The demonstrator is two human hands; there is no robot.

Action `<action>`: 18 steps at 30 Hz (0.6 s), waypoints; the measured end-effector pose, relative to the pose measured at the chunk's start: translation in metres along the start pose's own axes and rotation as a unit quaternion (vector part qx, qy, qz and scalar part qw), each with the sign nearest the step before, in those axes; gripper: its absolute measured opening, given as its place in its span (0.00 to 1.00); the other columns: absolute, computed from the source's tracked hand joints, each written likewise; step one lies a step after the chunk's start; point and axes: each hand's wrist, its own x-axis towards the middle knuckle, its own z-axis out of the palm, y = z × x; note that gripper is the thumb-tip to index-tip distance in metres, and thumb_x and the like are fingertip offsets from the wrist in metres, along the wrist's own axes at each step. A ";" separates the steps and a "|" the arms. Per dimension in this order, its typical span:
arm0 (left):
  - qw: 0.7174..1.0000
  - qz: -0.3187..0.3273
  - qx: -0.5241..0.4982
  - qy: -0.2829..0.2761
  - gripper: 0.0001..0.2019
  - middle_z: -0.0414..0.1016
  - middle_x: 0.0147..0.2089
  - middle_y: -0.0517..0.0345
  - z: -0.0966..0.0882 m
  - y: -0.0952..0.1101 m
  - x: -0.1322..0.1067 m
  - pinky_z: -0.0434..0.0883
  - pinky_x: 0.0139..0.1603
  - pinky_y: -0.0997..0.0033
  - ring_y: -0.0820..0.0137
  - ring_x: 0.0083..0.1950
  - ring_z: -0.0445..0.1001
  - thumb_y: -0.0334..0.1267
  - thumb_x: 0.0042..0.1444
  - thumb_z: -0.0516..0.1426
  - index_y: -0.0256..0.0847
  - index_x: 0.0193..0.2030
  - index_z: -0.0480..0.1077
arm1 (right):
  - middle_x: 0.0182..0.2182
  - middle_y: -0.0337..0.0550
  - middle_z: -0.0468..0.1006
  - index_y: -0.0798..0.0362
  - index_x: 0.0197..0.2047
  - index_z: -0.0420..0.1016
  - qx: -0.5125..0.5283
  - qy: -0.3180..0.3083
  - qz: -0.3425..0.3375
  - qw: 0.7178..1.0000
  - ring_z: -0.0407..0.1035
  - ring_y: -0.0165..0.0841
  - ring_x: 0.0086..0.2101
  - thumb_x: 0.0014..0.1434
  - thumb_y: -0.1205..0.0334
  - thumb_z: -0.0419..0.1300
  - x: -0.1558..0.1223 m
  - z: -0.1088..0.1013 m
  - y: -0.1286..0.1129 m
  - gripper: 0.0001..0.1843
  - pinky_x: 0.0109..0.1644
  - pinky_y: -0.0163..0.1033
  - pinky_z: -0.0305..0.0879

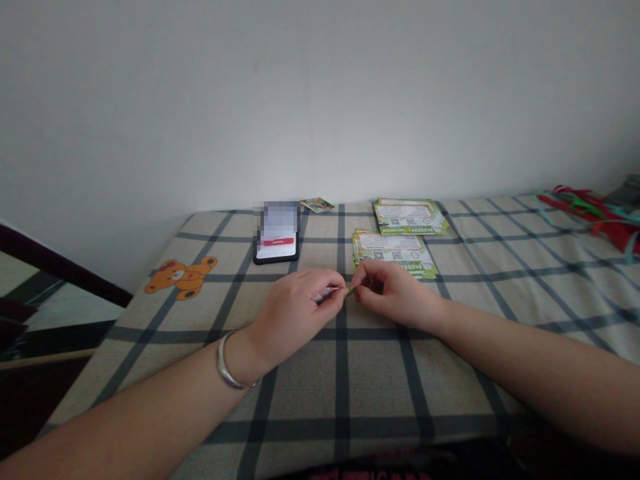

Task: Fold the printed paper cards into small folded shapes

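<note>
My left hand (303, 300), with a silver bangle at the wrist, is closed in a pinch on a small printed paper piece (325, 292). Most of that piece is hidden by the fingers, and only a whitish part and a greenish end show. Thumb and forefinger of my right hand (387, 290) pinch the greenish end, so the two hands almost meet over the table. Just behind my right hand lies a stack of green and white printed cards (393, 247). A second stack of similar cards (410, 217) sits farther back, slightly to the right.
A phone (277, 233) with a lit screen lies behind my left hand. Beside it is a small colourful card (317, 205) near the wall (310, 100). An orange bear picture (183, 277) is at left on the checked tablecloth (300, 393). Red and green strips (595, 213) lie far right.
</note>
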 end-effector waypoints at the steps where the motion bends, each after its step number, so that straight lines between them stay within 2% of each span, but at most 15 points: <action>1: 1.000 -0.002 -0.003 -0.002 0.04 0.76 0.31 0.61 0.000 0.000 0.000 0.66 0.32 0.74 0.73 0.33 0.73 0.31 0.57 0.55 0.40 0.33 0.71 | 0.22 0.33 0.69 0.52 0.32 0.68 0.000 -0.001 0.003 1.000 0.63 0.26 0.23 0.50 0.69 0.56 0.000 0.000 0.000 0.04 0.26 0.32 0.58; 9: 1.000 -0.001 -0.006 0.001 0.03 0.76 0.32 0.62 -0.003 -0.001 0.000 0.67 0.33 0.75 0.73 0.33 0.73 0.31 0.58 0.56 0.40 0.34 0.71 | 0.27 0.38 0.76 0.51 0.32 0.70 0.024 -0.006 0.006 1.000 0.70 0.30 0.30 0.51 0.70 0.54 0.002 -0.003 0.006 0.06 0.35 0.36 0.64; 13: 1.000 -0.017 0.004 0.012 0.04 0.76 0.32 0.61 -0.003 -0.003 0.001 0.67 0.32 0.75 0.73 0.33 0.74 0.32 0.58 0.55 0.40 0.34 0.71 | 0.28 0.38 0.76 0.51 0.29 0.71 0.027 0.025 -0.018 0.999 0.70 0.30 0.32 0.52 0.72 0.51 0.005 -0.008 0.012 0.10 0.38 0.37 0.64; 16: 1.000 -0.027 0.003 0.014 0.04 0.76 0.32 0.61 -0.003 -0.006 0.002 0.68 0.32 0.75 0.73 0.33 0.74 0.32 0.59 0.55 0.40 0.35 0.71 | 0.30 0.39 0.76 0.52 0.34 0.72 0.037 0.036 -0.027 0.998 0.69 0.29 0.33 0.54 0.72 0.50 0.004 -0.009 0.011 0.11 0.38 0.37 0.65; 18: 0.999 -0.030 -0.003 0.011 0.04 0.77 0.33 0.61 -0.002 -0.007 0.002 0.68 0.33 0.75 0.73 0.34 0.74 0.33 0.59 0.55 0.40 0.36 0.72 | 0.33 0.40 0.76 0.52 0.38 0.73 0.035 0.030 -0.040 0.998 0.69 0.30 0.34 0.57 0.68 0.52 0.003 -0.008 0.007 0.09 0.39 0.37 0.65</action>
